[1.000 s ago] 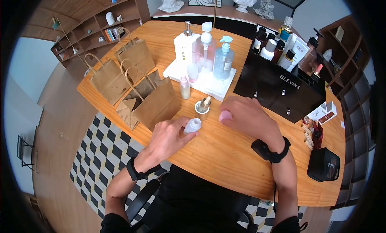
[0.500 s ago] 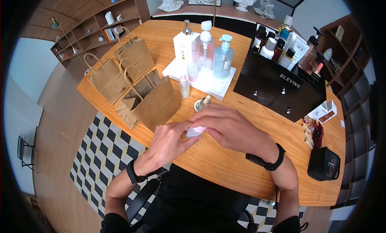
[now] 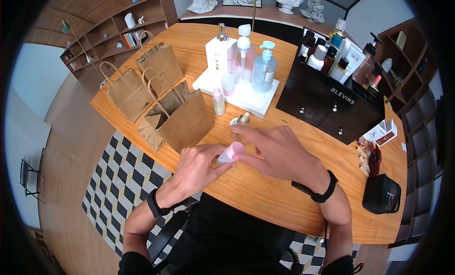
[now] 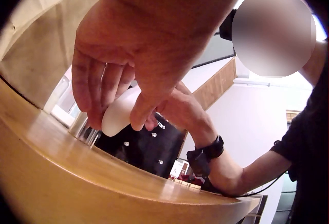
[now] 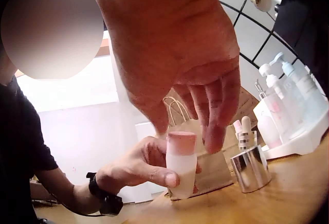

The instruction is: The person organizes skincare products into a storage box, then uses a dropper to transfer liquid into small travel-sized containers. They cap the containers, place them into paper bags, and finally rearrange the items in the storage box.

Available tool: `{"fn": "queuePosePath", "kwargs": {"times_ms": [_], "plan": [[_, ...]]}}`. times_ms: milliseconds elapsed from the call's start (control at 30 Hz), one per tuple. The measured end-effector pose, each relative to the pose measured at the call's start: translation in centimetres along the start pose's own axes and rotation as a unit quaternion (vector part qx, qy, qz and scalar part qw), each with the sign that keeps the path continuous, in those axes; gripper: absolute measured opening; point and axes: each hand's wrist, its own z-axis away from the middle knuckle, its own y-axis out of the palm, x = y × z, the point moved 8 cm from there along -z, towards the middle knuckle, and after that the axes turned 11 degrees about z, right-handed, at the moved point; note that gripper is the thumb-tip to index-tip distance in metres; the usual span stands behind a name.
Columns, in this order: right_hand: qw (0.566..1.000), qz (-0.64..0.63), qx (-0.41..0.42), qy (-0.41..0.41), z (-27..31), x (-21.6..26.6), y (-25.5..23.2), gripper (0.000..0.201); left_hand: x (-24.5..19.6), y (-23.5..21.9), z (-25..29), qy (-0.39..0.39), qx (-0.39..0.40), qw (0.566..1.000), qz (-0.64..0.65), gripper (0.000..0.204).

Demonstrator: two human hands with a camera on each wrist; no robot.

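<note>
My left hand [image 3: 195, 166] grips a small frosted white bottle [image 5: 181, 175] between thumb and fingers, tilted above the table in the head view. A pink cap [image 3: 237, 150] sits on the bottle's mouth. Beside it is my right hand [image 3: 286, 151], thumb and fingers spread around the cap, with a gap between the fingers and the cap in the right wrist view. Just beyond the right fingertips stands a dropper bottle [image 3: 243, 119] with a shiny metallic base [image 5: 252, 168]. Another small bottle with a pink top [image 3: 218, 103] stands farther back.
Brown paper bags [image 3: 187, 121] stand at the left. A white tray [image 3: 251, 108] holds pump bottles, including a blue one [image 3: 264, 72]. To the right are a black drawer organizer [image 3: 327, 102] full of cosmetics and a black pouch [image 3: 382, 194].
The right hand has come in from the right with the pink cap and set it onto the bottle. Its fingers have since spread away from the cap. The left hand has barely moved.
</note>
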Motion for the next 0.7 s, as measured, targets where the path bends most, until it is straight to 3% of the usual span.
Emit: {"fn": "queuePosePath", "kwargs": {"times_ms": [100,233,300,400,533,600,700], "plan": [[0.997,-0.041,-0.045,-0.046,0.3,0.5,0.3,0.052,0.0,0.0,0.1,0.0,0.008,1.0,-0.011,0.034],[0.999,0.001,-0.038,-0.028,0.1,0.6,-0.1,0.048,0.0,-0.2,0.1,0.001,-0.002,1.0,-0.005,0.032],[0.99,-0.097,-0.048,-0.095,-0.1,1.0,0.4,0.042,-0.3,-0.4,0.3,0.013,-0.011,1.0,-0.011,0.033],[0.997,-0.059,0.012,-0.05,0.0,0.8,0.4,0.032,-0.2,-0.3,0.4,0.018,-0.008,1.0,-0.02,0.033],[0.997,-0.06,0.014,-0.041,-0.1,0.9,0.2,0.027,-0.6,-0.6,0.6,0.021,-0.015,1.0,-0.014,0.033],[0.992,-0.08,-0.02,-0.096,-0.1,1.5,0.2,0.025,-0.8,-0.7,0.6,0.053,-0.03,0.998,-0.021,0.032],[0.995,-0.06,-0.023,-0.077,0.1,1.6,0.1,0.028,-1.4,-0.7,1.2,0.066,-0.028,0.995,-0.071,0.03]]}}
